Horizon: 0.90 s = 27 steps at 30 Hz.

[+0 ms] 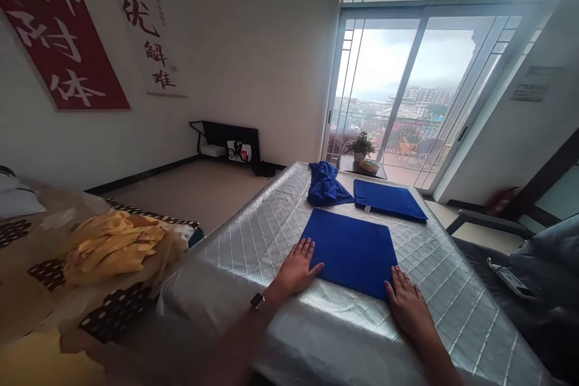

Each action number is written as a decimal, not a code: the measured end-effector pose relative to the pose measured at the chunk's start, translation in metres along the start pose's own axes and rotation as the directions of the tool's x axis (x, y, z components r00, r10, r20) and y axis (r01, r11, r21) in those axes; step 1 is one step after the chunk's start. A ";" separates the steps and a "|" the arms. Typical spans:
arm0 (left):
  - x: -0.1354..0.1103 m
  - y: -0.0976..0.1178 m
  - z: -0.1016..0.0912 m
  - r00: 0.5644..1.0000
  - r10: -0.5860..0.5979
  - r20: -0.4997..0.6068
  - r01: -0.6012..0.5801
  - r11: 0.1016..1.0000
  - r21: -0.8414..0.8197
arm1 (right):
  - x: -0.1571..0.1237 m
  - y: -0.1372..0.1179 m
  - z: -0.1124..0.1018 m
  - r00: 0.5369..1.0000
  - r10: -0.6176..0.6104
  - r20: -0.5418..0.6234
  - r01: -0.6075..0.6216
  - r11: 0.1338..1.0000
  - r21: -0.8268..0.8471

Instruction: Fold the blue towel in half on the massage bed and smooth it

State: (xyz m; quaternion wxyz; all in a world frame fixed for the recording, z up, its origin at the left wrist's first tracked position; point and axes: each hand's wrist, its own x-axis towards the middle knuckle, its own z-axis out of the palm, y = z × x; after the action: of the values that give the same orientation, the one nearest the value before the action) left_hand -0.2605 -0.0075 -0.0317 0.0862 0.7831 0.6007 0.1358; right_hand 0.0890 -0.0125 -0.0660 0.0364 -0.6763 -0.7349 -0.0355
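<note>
A folded blue cloth (350, 250) lies flat on a silver quilted surface (253, 235) in front of me. My left hand (296, 268) rests flat at the cloth's near left corner, fingers spread, thumb touching its edge. My right hand (407, 301) lies flat at the near right corner, fingers stretched out against the edge. Neither hand holds anything. Farther back lie a second folded blue cloth (389, 199) and a crumpled blue cloth (325, 184).
A bed with patterned bedding and a heap of yellow cloth (111, 247) is on the left. A grey chair with a remote (509, 277) stands at the right. Glass balcony doors (407, 90) and a potted plant (360, 146) are behind.
</note>
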 end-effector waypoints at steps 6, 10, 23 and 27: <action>0.001 0.002 0.003 1.000 -0.013 -0.007 0.013 1.000 -0.012 | -0.003 -0.004 -0.006 1.000 0.007 -0.020 -0.007 1.000 0.003; 0.000 0.003 0.001 0.999 -0.035 0.004 0.035 0.999 0.000 | -0.008 -0.008 -0.015 1.000 0.000 -0.023 0.001 0.999 0.048; -0.003 -0.008 0.017 0.999 0.012 -0.046 -0.012 1.000 0.015 | -0.013 -0.013 -0.020 0.996 0.044 0.080 -0.050 0.995 0.081; -0.006 -0.005 0.010 1.000 -0.003 -0.016 0.003 1.000 0.019 | -0.014 -0.009 -0.012 0.997 0.043 0.071 -0.049 0.995 0.088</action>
State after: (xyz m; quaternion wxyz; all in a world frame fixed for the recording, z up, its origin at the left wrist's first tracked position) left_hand -0.2634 -0.0114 -0.0438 0.0740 0.7819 0.6038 0.1364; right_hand 0.0811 -0.0284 -0.0561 0.0422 -0.6916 -0.7207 0.0219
